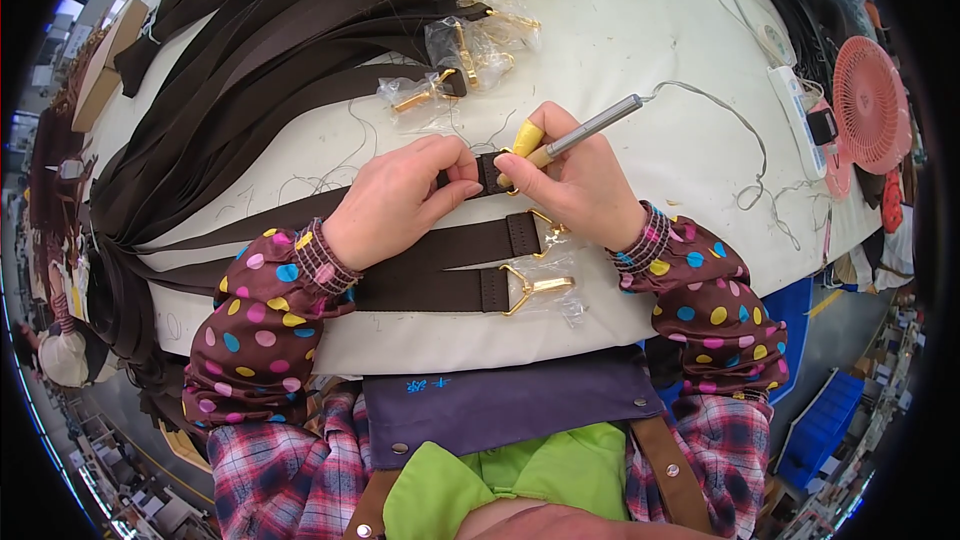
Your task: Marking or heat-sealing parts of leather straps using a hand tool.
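Note:
My right hand (575,180) grips a corded pen-like tool (600,125) with a silver barrel and a tan lower part; its tip is hidden by the fingers. A yellow finger cot (527,138) covers one fingertip. My left hand (405,195) is closed in a pinch at a dark brown strap (490,172), just left of its stitched end. A gold metal fitting on that end is mostly covered by my right thumb. Nearer me lie two more strap ends (480,243) (430,290), with a gold snap hook (535,285) in clear plastic on the nearest.
Many brown straps (260,50) spread across the left and back of the white table (600,50), several with plastic-wrapped gold hooks (465,55). A power strip (797,115) and pink fan (868,95) stand at right. The tool's cord (735,115) trails there, among loose threads.

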The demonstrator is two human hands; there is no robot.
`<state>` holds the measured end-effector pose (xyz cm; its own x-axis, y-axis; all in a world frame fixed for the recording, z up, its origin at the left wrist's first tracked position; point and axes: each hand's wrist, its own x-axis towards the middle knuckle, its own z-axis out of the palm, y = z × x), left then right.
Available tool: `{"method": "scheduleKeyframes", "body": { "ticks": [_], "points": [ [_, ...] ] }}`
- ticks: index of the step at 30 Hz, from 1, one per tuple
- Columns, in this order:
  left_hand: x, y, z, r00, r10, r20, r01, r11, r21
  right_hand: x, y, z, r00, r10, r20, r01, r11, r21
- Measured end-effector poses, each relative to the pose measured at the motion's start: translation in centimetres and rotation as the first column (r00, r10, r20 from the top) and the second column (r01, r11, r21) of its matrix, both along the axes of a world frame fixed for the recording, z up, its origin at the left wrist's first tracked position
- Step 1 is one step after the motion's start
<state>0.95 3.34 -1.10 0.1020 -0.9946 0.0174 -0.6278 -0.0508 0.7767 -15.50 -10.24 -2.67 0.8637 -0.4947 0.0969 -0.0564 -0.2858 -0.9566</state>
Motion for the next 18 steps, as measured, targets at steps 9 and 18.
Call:
{"method": "scheduleKeyframes", "body": {
  "ticks": [9, 18],
  "points": [
    [1.9, -0.1, 3.1, 0.947, -0.311, -0.079, 0.320, 0.901, 0.293, -0.3, 0.0, 0.2, 0.997, -0.064, 0.044, 0.061, 0.996, 0.065],
    [1.7, -3.0, 1.3, 0.951, -0.306, 0.055, 0.303, 0.952, 0.055, -0.3, -0.1, 0.7, 0.999, -0.050, -0.004, 0.050, 0.998, 0.047]
  ]
}}
